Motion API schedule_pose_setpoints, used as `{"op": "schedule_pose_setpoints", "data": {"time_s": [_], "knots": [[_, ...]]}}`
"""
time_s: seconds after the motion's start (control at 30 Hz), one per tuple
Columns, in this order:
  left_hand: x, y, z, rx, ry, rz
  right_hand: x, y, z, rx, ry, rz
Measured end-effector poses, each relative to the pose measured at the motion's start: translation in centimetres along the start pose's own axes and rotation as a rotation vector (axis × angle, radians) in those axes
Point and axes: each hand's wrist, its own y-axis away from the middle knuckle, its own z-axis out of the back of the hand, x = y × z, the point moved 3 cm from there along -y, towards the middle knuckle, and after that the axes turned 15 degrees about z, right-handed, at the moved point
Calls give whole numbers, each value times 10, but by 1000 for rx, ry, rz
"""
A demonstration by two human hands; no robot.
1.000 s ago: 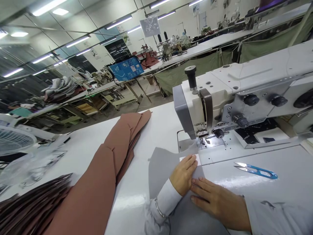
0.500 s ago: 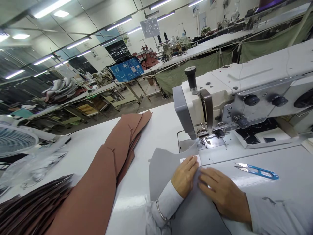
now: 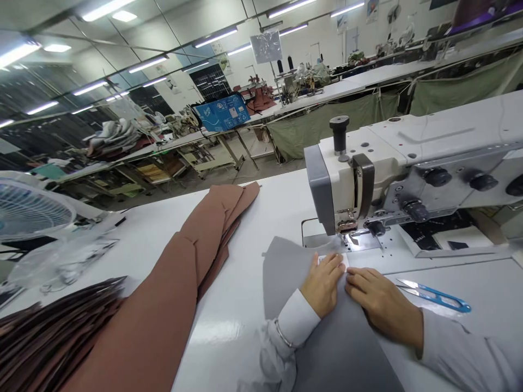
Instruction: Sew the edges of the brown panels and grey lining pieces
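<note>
A grey fabric piece (image 3: 286, 272) lies on the white table, its far edge reaching the sewing machine's needle area (image 3: 349, 239). On it is a small white label (image 3: 346, 261), partly covered by fingers. My left hand (image 3: 324, 286) rests flat over the label and fabric, fingers stretched forward. Close beside it, my right hand (image 3: 384, 305) lies on the fabric's right edge, fingers extended with the tips at the label's lower right corner. Its thumb is hidden. Blue-handled thread snips (image 3: 439, 296) lie right of my right hand.
The sewing machine head (image 3: 339, 174) stands ahead and right. Brown fabric pieces (image 3: 163, 283) lie along the left, beside a stack of dark strips (image 3: 61, 332). A fan (image 3: 32, 209) and clear plastic bag (image 3: 61, 264) are at far left. Other worktables stand behind.
My right hand's fingers have drawn together and settled against the label's corner. My left hand stays on the label. The view has shifted, so everything sits slightly differently in the picture.
</note>
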Motion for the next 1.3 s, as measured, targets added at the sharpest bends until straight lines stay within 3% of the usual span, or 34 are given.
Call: {"op": "schedule_pose_setpoints", "data": {"time_s": [0.27,0.63,0.83,1.13,1.3], "knots": [[1,-17,1,-6,1,-32,-13,-2,5,29,-6,-8],[0,-20,2,16,-5,-10,-14,1,3,29,9,-19],[12,-37,1,14,-9,6,-27,-11,1,13,0,-38],[18,-50,-3,-31,-59,10,8,6,2,-19,104,3],[24,-68,-4,17,-137,51,-8,-1,-1,-5,102,19]]}}
